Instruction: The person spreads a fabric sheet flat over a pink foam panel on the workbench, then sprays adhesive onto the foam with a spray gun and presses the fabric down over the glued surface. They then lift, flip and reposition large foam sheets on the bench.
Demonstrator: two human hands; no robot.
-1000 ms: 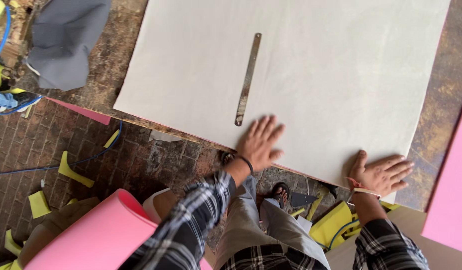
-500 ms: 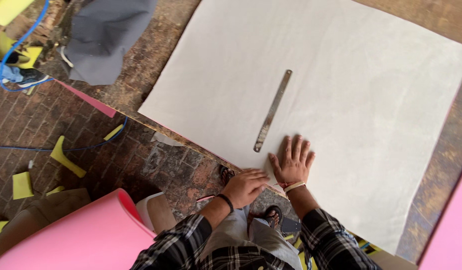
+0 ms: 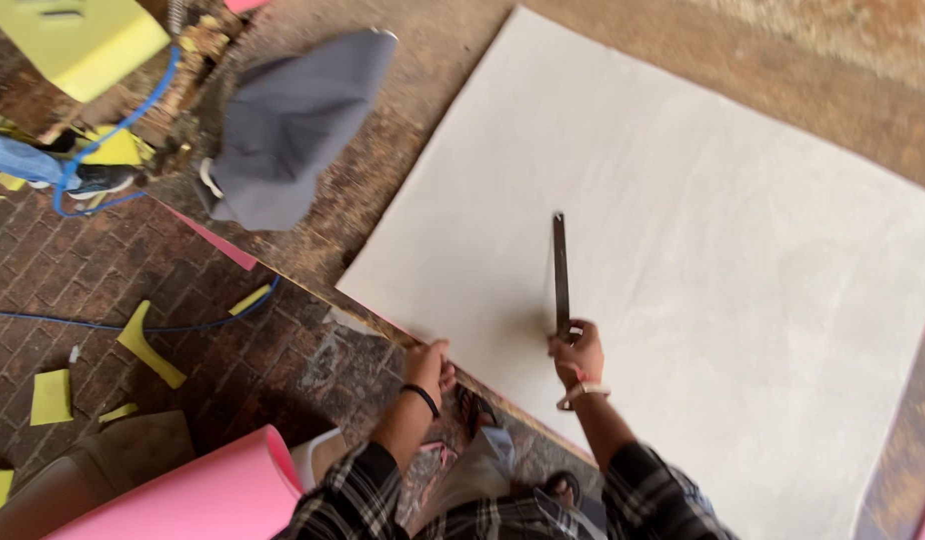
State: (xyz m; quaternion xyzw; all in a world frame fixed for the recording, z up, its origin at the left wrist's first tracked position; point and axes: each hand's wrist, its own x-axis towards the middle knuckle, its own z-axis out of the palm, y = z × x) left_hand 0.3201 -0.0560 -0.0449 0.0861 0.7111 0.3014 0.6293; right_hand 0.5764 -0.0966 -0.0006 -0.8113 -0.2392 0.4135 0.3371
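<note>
Hands come up from the bottom of the frame, both in black and white checked sleeves. The right hand (image 3: 577,352) is closed around the near end of a long thin dark metal ruler (image 3: 560,272). The ruler sits in the middle of the frame and points up and away from the person. It lies over a big white sheet of paper (image 3: 703,250), but I cannot tell if it is flat on it or lifted a bit. A pale band is on the right wrist.

The left hand (image 3: 430,360) is at the near edge of the white sheet, lower middle of the frame, fingers curled at that edge. I cannot tell if it grips the edge or just rests there. A dark band is on the left wrist.

The sheet covers most of the right side of the frame and lies on a rough brown counter (image 3: 403,90). A floppy grey cloth (image 3: 288,125) lies on the counter in the upper left, well apart from the hands.

Down on the left is a red brick floor (image 3: 73,270) with yellow foam scraps (image 3: 148,345) and a thin blue cord (image 3: 113,325). A roll of pink foam (image 3: 198,495) is in the lower left corner.
</note>
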